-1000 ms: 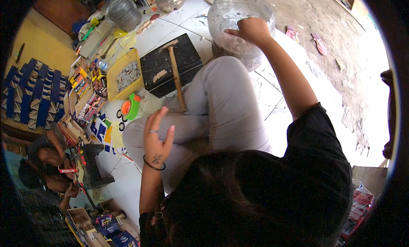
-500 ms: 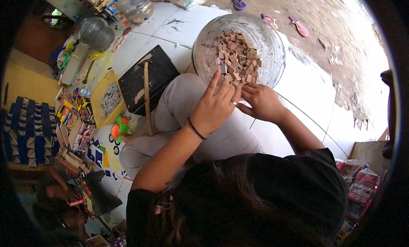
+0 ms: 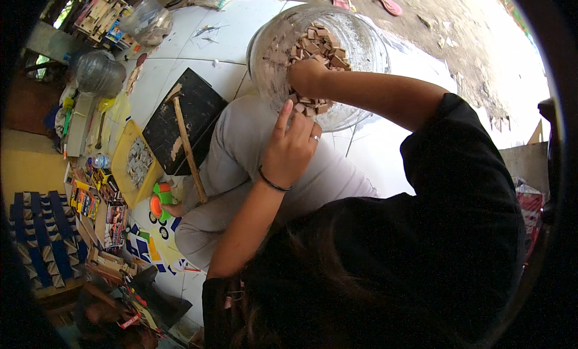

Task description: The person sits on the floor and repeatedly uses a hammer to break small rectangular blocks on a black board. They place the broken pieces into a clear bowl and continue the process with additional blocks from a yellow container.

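Note:
A wide, round tub of clear plastic (image 3: 367,54) stands beyond my knees, with a heap of small brown wooden pieces (image 3: 316,46) in it. My right hand (image 3: 308,79) reaches down inside, its fingers hidden among the pieces. Close to the tub's near edge is my left hand (image 3: 291,145), back upward, a ring on one finger. Its index finger points forward, while the other fingers bend together. The left thumb, and anything held under those fingers, is out of sight.
A hammer (image 3: 191,150) leans across a black box (image 3: 180,117) left of my knee. Further left, a yellow tray (image 3: 124,174) contains grey pieces. Colored cutouts (image 3: 144,243) lie on the tiles. Another person's arm (image 3: 108,301) shows at lower left. Sandals (image 3: 388,4) lie on dirt ground beyond.
My right hand has left the left hand's side and gone forward into the tub among the wooden pieces. The left hand has stayed by the near edge. The whole view has shifted.

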A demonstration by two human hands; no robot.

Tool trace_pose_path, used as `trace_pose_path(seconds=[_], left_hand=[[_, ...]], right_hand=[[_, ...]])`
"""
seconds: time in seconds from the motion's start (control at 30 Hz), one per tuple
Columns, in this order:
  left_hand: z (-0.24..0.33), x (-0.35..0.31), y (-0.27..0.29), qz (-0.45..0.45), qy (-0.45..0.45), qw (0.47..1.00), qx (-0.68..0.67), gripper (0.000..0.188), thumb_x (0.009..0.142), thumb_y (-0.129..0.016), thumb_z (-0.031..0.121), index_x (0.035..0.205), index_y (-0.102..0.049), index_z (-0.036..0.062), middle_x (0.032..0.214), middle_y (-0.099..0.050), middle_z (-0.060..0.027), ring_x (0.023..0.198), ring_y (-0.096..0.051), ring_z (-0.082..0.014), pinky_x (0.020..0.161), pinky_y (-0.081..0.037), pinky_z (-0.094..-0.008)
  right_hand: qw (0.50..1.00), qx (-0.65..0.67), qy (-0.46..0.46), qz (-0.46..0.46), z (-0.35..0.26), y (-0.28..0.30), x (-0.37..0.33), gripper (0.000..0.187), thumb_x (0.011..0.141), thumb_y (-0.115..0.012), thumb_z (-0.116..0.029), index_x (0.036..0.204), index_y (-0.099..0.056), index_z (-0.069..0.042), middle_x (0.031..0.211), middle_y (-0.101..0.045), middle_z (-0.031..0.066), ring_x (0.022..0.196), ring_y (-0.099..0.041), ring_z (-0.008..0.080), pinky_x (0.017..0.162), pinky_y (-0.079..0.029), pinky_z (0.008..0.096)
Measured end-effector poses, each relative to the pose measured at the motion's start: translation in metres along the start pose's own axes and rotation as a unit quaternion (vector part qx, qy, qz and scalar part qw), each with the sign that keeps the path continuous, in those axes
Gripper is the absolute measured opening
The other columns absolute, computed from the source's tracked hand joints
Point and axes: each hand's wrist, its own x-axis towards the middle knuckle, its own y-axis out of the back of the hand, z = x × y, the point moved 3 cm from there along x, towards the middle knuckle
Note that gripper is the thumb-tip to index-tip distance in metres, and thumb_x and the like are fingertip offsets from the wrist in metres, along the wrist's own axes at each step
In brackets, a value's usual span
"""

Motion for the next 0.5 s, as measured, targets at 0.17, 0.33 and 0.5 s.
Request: trace_pose_path(seconds=[0.17,0.33,0.5], left_hand=[[0.000,-0.002,-0.001,0.004,-0.002,1.000,0.005,0.010,0.077,-0.054,0.012,0.083,-0.062,0.0108,0.082,-0.056,0.0003,0.091,-0.054,-0.0151,0.112,-0.021,-0.0452],[-0.004,-0.003,-0.002,0.026,0.008,0.999,-0.037,0.007,0.078,-0.053,0.016,0.079,-0.060,0.0132,0.078,-0.050,0.0016,0.092,-0.051,-0.0135,0.113,-0.019,-0.0460],[-0.004,-0.003,-0.005,0.036,0.002,0.998,-0.044,0.007,0.078,-0.054,0.016,0.080,-0.061,0.0137,0.079,-0.050,0.0025,0.092,-0.051,-0.0132,0.113,-0.019,-0.0479]], right_hand=[[0.994,0.095,-0.054,0.014,0.017,0.006,-0.013,0.023,0.075,-0.064,-0.019,0.091,-0.070,-0.003,0.100,-0.068,0.0132,0.089,-0.066,0.0300,0.072,-0.054,0.0425],[0.693,0.696,-0.126,0.142,0.052,0.001,-0.039,0.027,0.079,-0.055,-0.021,0.099,-0.064,-0.005,0.095,-0.064,0.0088,0.086,-0.064,0.0211,0.070,-0.052,0.0351],[0.619,0.767,-0.145,0.088,0.058,-0.011,-0.023,0.027,0.078,-0.059,-0.019,0.103,-0.063,-0.008,0.098,-0.063,0.0072,0.086,-0.063,0.0194,0.071,-0.051,0.0330]])
